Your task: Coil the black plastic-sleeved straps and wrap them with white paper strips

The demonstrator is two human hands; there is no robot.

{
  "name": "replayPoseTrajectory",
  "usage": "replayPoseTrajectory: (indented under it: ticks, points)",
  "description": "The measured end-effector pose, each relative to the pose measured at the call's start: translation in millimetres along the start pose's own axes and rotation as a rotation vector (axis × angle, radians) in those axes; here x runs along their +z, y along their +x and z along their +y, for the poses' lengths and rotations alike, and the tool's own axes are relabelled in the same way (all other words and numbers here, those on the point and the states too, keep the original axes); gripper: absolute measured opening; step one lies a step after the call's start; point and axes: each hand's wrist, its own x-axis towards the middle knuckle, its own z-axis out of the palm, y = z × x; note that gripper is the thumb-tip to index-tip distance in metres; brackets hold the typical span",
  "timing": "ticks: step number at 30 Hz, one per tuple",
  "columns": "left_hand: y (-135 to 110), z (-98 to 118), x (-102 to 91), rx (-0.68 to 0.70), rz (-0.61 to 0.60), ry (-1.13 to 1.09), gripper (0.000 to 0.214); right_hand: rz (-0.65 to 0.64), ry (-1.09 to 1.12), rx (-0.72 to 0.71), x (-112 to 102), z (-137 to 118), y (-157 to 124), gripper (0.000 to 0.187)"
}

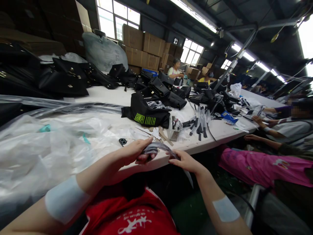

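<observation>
In the head view, grey strips (160, 146) were held by the near edge of the table (192, 145), clamped in the left hand's (137, 150) fingers and pinched by the right hand's (186, 161). They were apparently being straightened; steady left-hand grip seemed called for.

Plastic film (66, 143) lies left of the held strips (152, 148), bags (158, 85) behind.
</observation>
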Motion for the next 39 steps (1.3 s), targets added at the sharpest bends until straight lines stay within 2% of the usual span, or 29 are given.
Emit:
replayPoseTrajectory:
  ticks: [2, 6, 10, 13, 15, 16, 17, 19, 21, 22, 23, 25, 27, 29, 31, 33, 35, 37, 39]
  points:
    - [2, 2, -3.5, -0.037, -0.019, -0.168, 0.062, 0.027, 0.092, 0.035, 6, 5, -2, 0.042]
    - [4, 5, -13.1, -0.072, 0.018, -0.413, 0.065, 0.011, 0.261, 0.073, 16, 13, -8, 0.039]
    - [5, 8, -21.5, -0.037, 0.089, -0.568, 0.067, -0.008, 0.369, 0.112, 28, 23, -11, 0.044]
    - [5, 13, -22.8, 0.042, 0.117, -0.675, 0.065, 0.136, 0.252, 0.112, 44, 28, -5, 0.044]
    - [9, 15, -21.0, 0.111, 0.132, -0.715, 0.061, 0.245, 0.131, 0.104, 59, 25, 1, 0.037]
    - [12, 15, -19.5, 0.160, 0.156, -0.714, 0.060, 0.250, 0.100, 0.105, 68, 22, 4, 0.032]
    - [16, 14, -17.6, 0.227, 0.201, -0.690, 0.057, 0.209, 0.100, 0.105, 77, 16, 6, 0.030]
    - [26, 5, -12.7, 0.410, 0.378, -0.529, 0.049, 0.031, 0.193, 0.074, 91, 0, 9, 0.033]
    - [33, -10, -6.4, 0.556, 0.584, -0.170, 0.036, -0.143, 0.342, 0.005, 96, -20, 8, 0.038]
    - [36, -19, -2.7, 0.579, 0.644, 0.056, 0.030, -0.187, 0.413, -0.025, 94, -28, 8, 0.040]
    - [36, -28, 1.2, 0.570, 0.654, 0.281, 0.025, -0.196, 0.468, -0.046, 88, -35, 7, 0.041]
    - [34, -43, 8.4, 0.504, 0.546, 0.640, 0.021, -0.143, 0.514, -0.041, 70, -41, 7, 0.043]
    - [29, -52, 13.2, 0.446, 0.431, 0.839, 0.024, -0.091, 0.472, 0.006, 49, -38, 9, 0.044]
    - [25, -55, 14.2, 0.377, 0.395, 0.918, 0.033, -0.085, 0.320, 0.030, 32, -31, 13, 0.043]
    - [22, -56, 12.1, 0.269, 0.370, 0.887, 0.043, -0.029, 0.037, -0.014, 21, -24, 18, 0.040]
    - [20, -57, 8.3, 0.130, 0.291, 0.734, 0.053, 0.097, -0.282, -0.077, 17, -17, 22, 0.039]
    - [18, -58, 4.5, 0.008, 0.187, 0.457, 0.059, 0.192, -0.465, -0.095, 18, -11, 26, 0.040]
    - [17, -57, 2.2, -0.039, 0.088, 0.109, 0.061, 0.237, -0.414, -0.066, 29, -5, 29, 0.049]
    - [17, -55, 2.2, -0.010, 0.021, -0.206, 0.062, 0.273, -0.146, -0.007, 51, -1, 33, 0.062]
